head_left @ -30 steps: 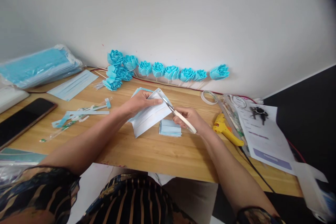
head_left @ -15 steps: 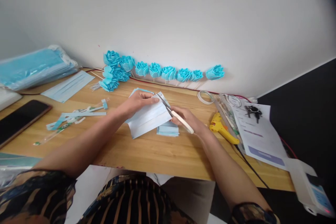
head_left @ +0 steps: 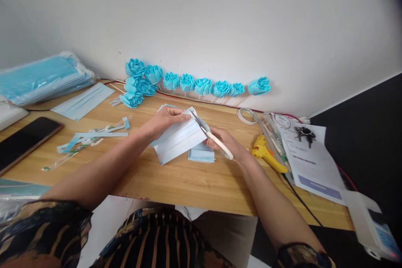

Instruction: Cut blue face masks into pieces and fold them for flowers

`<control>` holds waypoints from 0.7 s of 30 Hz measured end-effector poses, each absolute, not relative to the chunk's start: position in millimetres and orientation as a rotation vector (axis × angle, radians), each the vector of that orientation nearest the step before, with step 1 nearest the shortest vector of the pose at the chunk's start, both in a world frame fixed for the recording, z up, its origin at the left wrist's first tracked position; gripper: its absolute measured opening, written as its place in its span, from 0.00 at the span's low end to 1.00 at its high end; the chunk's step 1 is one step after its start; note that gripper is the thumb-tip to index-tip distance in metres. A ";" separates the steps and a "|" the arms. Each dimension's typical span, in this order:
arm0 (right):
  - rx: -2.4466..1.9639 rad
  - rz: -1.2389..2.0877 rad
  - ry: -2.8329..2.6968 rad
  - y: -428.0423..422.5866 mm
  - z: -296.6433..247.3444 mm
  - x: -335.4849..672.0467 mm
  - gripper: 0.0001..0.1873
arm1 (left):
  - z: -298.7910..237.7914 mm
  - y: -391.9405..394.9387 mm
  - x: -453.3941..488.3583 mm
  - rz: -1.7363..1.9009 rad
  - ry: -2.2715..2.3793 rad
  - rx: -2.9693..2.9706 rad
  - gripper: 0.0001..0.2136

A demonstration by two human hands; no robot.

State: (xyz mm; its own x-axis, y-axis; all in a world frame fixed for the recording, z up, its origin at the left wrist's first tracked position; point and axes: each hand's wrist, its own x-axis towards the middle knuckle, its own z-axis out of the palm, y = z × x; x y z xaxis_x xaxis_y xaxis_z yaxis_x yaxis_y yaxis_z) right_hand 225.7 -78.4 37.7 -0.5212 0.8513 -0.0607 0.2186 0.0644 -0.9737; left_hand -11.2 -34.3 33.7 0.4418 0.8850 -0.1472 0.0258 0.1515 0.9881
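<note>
My left hand (head_left: 165,120) grips a pale blue face mask (head_left: 179,139) by its upper edge, holding it just above the wooden table (head_left: 176,180). My right hand (head_left: 226,142) is closed round the white handles of a pair of scissors (head_left: 211,135). The blades point up and left along the mask's right-hand edge. A small stack of cut blue mask pieces (head_left: 201,155) lies on the table under my right hand.
A row of blue fabric roses (head_left: 194,85) lines the wall. Cut strips (head_left: 91,137), a flat mask (head_left: 82,100), a packet of masks (head_left: 44,76) and a phone (head_left: 25,137) lie left. A tape roll (head_left: 247,115), yellow glue gun (head_left: 268,155), papers (head_left: 309,157) and keys (head_left: 304,132) lie right.
The scissors' blades have worked slightly further along the mask's right edge. Both hands stay in nearly the same place; the view shifted a little.
</note>
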 end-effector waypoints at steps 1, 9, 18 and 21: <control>-1.070 1.488 -1.796 -78.5 37.6 225.7 0.32 | 33.5 -34.1 -11.2 0.766 0.936 1.269 0.21; -1.124 1.508 -1.732 -78.8 33.0 227.3 0.28 | 29.6 -32.8 -10.3 0.747 0.945 1.328 0.20; -1.213 1.470 -1.718 -76.0 22.3 227.4 0.21 | 35.1 -35.9 -6.3 0.785 0.967 1.283 0.19; -1.210 1.472 -1.695 -76.7 21.6 226.9 0.21 | 33.2 -34.7 -7.1 0.771 0.967 1.310 0.19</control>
